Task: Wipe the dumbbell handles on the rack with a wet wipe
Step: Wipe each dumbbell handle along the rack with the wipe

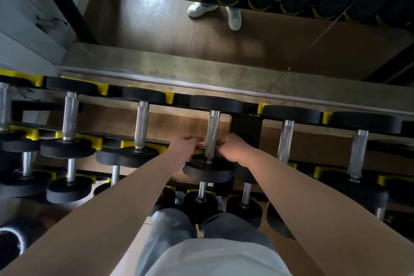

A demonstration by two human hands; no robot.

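Note:
A dumbbell with a knurled silver handle (212, 130) and black round heads lies on the top tier of the rack (156, 140), in the middle of the view. My left hand (187, 147) is at the left of the handle's near end, its fingers curled against the near head (208, 172). On the right side, my right hand (233, 150) grips the same end with curled fingers. No wet wipe shows in either hand; the palms are hidden.
More dumbbells (141, 127) lie left and right on yellow cradles (326, 117), with smaller ones on lower tiers (70, 171). A mirror behind the rack reflects white shoes (234, 18) and the floor. My legs stand close to the rack.

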